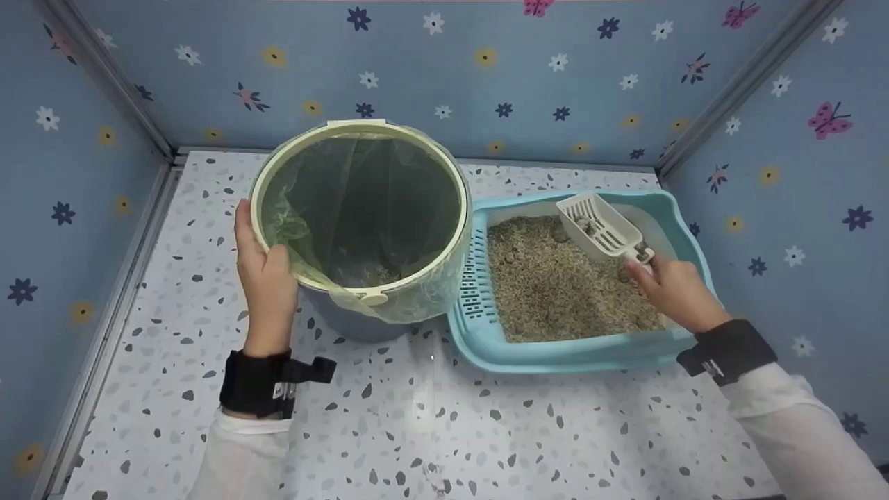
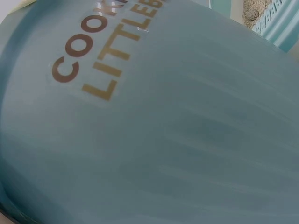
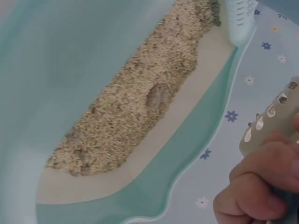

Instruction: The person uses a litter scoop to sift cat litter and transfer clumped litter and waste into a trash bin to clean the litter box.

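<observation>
A round bin (image 1: pixel 361 215) with a cream rim and a clear liner bag stands on the speckled table; its teal side (image 2: pixel 154 130) fills the left wrist view. My left hand (image 1: pixel 264 274) grips the bin's left rim. To its right sits a teal litter tray (image 1: pixel 555 344) filled with tan litter (image 1: pixel 555 278). My right hand (image 1: pixel 670 285) holds a white slotted scoop (image 1: pixel 601 228) by its handle above the litter, with a few clumps in it. In the right wrist view the curled fingers (image 3: pixel 254 196) wrap the scoop handle (image 3: pixel 273 119) over the tray (image 3: pixel 154 196).
Blue flowered walls (image 1: pixel 486 62) close in the back and both sides. The tray touches the right wall and the bin's side. The speckled tabletop (image 1: pixel 430 430) stretches toward me in front of both.
</observation>
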Available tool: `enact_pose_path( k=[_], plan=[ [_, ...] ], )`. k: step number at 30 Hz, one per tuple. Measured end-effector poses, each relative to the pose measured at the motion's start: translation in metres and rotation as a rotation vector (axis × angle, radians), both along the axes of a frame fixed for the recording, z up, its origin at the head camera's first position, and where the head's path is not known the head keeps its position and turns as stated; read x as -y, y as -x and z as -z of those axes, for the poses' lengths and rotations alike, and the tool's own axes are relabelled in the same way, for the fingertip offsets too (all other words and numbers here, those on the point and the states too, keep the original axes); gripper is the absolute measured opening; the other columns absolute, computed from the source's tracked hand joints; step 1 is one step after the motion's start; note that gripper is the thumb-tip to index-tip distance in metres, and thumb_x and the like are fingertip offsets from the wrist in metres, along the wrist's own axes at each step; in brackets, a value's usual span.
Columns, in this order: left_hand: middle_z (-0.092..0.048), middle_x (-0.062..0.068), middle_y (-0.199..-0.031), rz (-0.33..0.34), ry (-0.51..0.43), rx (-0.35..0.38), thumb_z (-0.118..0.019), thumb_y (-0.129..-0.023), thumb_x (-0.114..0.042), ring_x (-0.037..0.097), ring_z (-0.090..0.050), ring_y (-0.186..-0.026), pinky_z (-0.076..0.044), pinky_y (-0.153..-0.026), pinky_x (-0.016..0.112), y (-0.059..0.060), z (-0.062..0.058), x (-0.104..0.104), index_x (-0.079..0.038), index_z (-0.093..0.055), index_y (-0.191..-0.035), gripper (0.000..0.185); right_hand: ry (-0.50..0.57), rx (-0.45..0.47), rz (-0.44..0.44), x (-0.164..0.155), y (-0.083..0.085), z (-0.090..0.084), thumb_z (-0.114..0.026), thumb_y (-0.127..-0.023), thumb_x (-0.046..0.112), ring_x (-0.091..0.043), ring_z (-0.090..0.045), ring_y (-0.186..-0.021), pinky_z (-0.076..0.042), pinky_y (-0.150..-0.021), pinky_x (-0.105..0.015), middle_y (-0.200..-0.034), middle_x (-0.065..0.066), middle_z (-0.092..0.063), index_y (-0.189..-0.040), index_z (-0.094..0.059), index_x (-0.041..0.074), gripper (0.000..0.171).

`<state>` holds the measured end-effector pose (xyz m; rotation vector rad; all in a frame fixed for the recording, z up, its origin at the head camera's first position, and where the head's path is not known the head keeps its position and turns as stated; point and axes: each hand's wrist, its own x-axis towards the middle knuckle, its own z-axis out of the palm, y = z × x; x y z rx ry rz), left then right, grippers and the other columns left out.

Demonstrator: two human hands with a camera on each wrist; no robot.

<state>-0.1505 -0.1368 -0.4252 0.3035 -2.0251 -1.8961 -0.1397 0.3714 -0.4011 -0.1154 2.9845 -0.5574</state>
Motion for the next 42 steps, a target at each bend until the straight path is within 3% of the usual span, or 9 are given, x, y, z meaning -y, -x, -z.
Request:
enact_pose_path(
  k=[8,14,25,30,34,37,42],
  plan=[
    [-0.018,0.0,-0.157,0.012,-0.004,0.006,-0.03,-0.089,0.007,0.012,-0.029,-0.137,-0.034,-0.107,0.033,0.0,0.002,0.0,-0.012,-0.01,-0.153,0.069,-0.016,-0.034,-0.093,0.021,0.006,-0.031,-0.041,-0.099,0.041,-0.01,-0.037,-0.045,-0.032,-0.042,-0.026,-0.058,-0.001,-0.043,-0.094,-0.059,-0.001,0.046],
    [-0.019,0.002,-0.157,0.0,0.001,-0.004,-0.032,-0.088,0.007,0.012,-0.027,-0.139,-0.03,-0.11,0.028,0.002,0.001,0.001,-0.009,-0.012,-0.152,0.069,-0.018,-0.08,-0.183,0.048,0.018,-0.062,-0.044,-0.099,0.038,-0.012,-0.041,-0.046,-0.036,-0.041,-0.027,-0.061,-0.002,-0.049,-0.114,-0.06,0.0,0.044],
    [-0.019,0.002,-0.157,0.009,-0.032,-0.008,-0.028,-0.088,0.007,0.016,-0.032,-0.137,-0.035,-0.107,0.037,0.001,0.002,0.001,-0.013,-0.011,-0.153,0.07,-0.195,-0.13,-0.305,0.115,0.042,-0.105,-0.044,-0.097,0.043,-0.015,-0.042,-0.047,-0.038,-0.044,-0.029,-0.062,-0.002,-0.048,-0.087,-0.056,0.004,0.042],
    [-0.018,0.002,-0.157,0.015,-0.045,0.001,-0.028,-0.087,0.008,0.017,-0.031,-0.137,-0.035,-0.107,0.036,0.002,0.002,0.001,-0.013,-0.009,-0.153,0.071,-0.323,-0.151,-0.364,0.146,0.051,-0.121,-0.044,-0.097,0.043,-0.019,-0.047,-0.052,-0.042,-0.047,-0.033,-0.065,-0.004,-0.049,-0.088,-0.055,0.004,0.042],
    [-0.018,0.002,-0.157,0.009,-0.041,0.005,-0.028,-0.087,0.008,0.017,-0.03,-0.138,-0.034,-0.108,0.035,0.001,0.002,0.001,-0.012,-0.01,-0.153,0.071,-0.441,-0.153,-0.403,0.171,0.056,-0.127,-0.043,-0.097,0.044,-0.024,-0.053,-0.058,-0.048,-0.053,-0.038,-0.068,-0.006,-0.053,-0.091,-0.057,0.003,0.044],
    [-0.018,0.002,-0.157,0.006,-0.037,0.003,-0.028,-0.087,0.008,0.017,-0.03,-0.138,-0.033,-0.109,0.033,0.002,0.001,0.001,-0.012,-0.01,-0.153,0.071,-0.515,-0.185,-0.453,0.188,0.056,-0.127,-0.044,-0.097,0.043,-0.02,-0.048,-0.053,-0.044,-0.047,-0.035,-0.065,-0.004,-0.05,-0.088,-0.057,0.003,0.042],
    [-0.016,0.001,-0.158,0.011,-0.043,0.009,-0.028,-0.087,0.008,0.016,-0.028,-0.139,-0.032,-0.109,0.033,0.002,0.0,0.001,-0.012,-0.009,-0.153,0.071,-0.66,-0.388,-0.604,0.213,0.049,-0.119,-0.045,-0.098,0.036,-0.012,-0.031,-0.044,-0.029,-0.038,-0.026,-0.054,0.003,-0.035,-0.074,-0.051,0.007,0.039]
  ],
)
